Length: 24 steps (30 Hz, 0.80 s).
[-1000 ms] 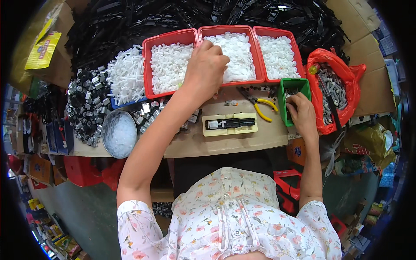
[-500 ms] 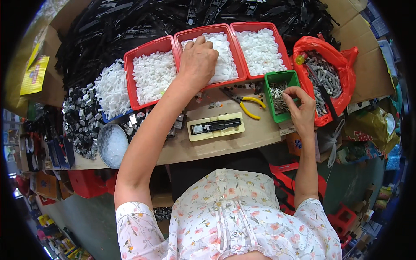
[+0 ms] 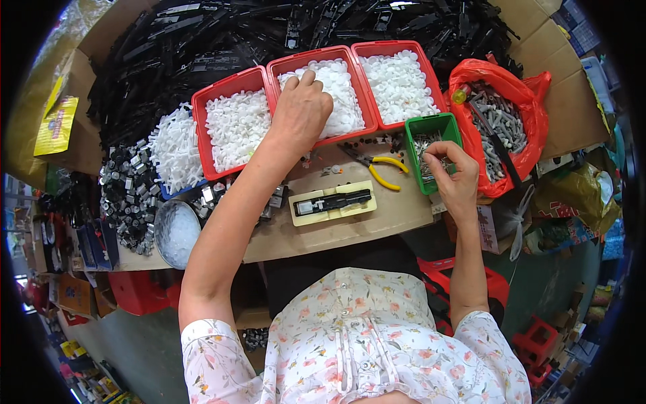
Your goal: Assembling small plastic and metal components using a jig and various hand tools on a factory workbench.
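Observation:
My left hand [image 3: 301, 108] reaches into the middle red bin [image 3: 369, 111], its fingers curled down at the small white round plastic pieces [image 3: 342, 94]; what its fingertips hold is hidden. Over the near side of a small green bin [image 3: 434, 122] of thin metal pins [image 3: 424, 141], my right hand [image 3: 456, 176] pinches thumb and forefinger together; anything between them is too small to make out. In front of me a cream-coloured block [image 3: 301, 218] cradles a long black plastic part [image 3: 343, 200] with a pale rectangular piece at its left end.
Pliers with yellow handles [image 3: 385, 176] lie left of the green bin. White pieces fill the left [image 3: 199, 128] and right [image 3: 437, 84] red bins. A red bag [image 3: 542, 128] of grey pieces stands right. A round bowl [image 3: 176, 232] sits near the left edge; black parts [image 3: 235, 34] heap behind.
My right hand has drawn slightly left and toward me, still pinched at the green bin. My left hand stays over the middle bin, its fingers slightly shifted. The whole view has tilted a little.

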Each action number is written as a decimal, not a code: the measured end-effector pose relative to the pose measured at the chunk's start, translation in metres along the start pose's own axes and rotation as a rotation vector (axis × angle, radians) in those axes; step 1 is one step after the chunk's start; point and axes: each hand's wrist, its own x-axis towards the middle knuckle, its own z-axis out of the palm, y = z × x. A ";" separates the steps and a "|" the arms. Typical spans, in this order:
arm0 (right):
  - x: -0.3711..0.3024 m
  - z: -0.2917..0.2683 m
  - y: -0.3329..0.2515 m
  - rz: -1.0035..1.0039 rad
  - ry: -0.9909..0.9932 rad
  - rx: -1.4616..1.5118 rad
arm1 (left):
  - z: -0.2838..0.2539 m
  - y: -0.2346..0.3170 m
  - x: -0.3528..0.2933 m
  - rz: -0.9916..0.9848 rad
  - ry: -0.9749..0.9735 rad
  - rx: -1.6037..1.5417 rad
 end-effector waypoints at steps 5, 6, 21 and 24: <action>0.004 0.019 -0.016 -0.056 0.000 0.079 | -0.006 -0.002 -0.008 -0.079 0.151 -0.164; 0.004 0.025 -0.019 -0.052 0.003 0.142 | -0.014 0.001 -0.010 -0.141 0.216 -0.326; 0.008 0.080 -0.052 -0.247 0.006 0.341 | -0.063 0.078 -0.065 -0.925 0.138 -1.623; 0.006 0.079 -0.048 -0.324 0.026 0.266 | -0.066 0.082 -0.064 -0.946 0.184 -1.672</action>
